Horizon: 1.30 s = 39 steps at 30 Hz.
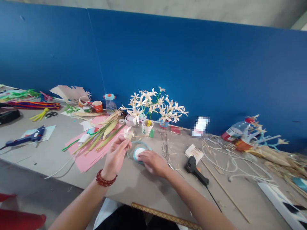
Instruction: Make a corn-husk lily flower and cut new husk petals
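My left hand [116, 155], with a red bead bracelet at the wrist, pinches a small pale artificial flower [129, 133] just above the table. Its lower stem is hard to make out. My right hand [153, 162] has its fingers closed on the near edge of a round roll of light-blue tape [136, 154] with a white centre. A pale blue strip [146, 143] curves beside the roll. Behind both hands, white artificial flowers [148, 102] on green stems stand in a paper cup [147, 127] and a blue pot [164, 124].
Pink paper sheets [83, 159] with dried husks [107, 131] lie left. A black glue gun [196, 171], a thin stick [225, 191] and white cable [236, 164] lie right, beside a tilted bottle [236, 129]. A blue glue gun [26, 139] rests far left. A blue partition [168, 60] stands behind.
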Motion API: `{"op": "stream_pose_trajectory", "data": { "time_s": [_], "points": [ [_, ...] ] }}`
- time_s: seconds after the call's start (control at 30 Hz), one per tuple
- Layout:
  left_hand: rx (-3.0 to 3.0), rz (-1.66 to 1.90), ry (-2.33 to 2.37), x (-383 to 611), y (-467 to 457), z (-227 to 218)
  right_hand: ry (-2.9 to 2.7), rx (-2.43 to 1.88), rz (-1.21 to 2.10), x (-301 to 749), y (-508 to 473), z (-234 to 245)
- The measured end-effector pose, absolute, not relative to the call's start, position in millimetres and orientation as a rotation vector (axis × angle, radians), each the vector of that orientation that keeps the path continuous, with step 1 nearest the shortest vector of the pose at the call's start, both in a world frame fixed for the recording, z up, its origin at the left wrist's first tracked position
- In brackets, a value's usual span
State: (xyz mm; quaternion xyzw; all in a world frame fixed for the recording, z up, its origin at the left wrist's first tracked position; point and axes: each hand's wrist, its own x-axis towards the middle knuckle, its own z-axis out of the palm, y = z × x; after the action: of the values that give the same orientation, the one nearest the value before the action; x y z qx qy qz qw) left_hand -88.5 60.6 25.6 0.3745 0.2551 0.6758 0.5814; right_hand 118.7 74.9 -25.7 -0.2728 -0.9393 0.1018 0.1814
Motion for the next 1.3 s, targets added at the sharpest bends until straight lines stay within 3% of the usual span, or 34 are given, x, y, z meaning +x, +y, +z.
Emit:
{"op": "stream_pose_trajectory", "data": {
  "time_s": [0.3, 0.57, 0.8, 1.03, 1.3],
  "points": [
    [0.9, 1.546, 0.865, -117, 34, -10, -2.57, -0.989, 0.206, 94, 78, -26],
    [0.868, 1.601, 0.933, -123, 20, -10, -2.532, -1.168, 0.13, 46, 90, -23],
    [0.959, 1.545, 0.972, -135, 14, -6, -2.539, -1.168, 0.118, 60, 66, 29],
    [1.357, 1.106, 0.72, -128, 9, 13, -2.657, -0.827, 0.593, 133, -4, 102],
    [1.516, 0.831, 0.245, -62, 15, 22, -2.245, -1.17, 0.723, 183, -44, 99]
  ]
}}
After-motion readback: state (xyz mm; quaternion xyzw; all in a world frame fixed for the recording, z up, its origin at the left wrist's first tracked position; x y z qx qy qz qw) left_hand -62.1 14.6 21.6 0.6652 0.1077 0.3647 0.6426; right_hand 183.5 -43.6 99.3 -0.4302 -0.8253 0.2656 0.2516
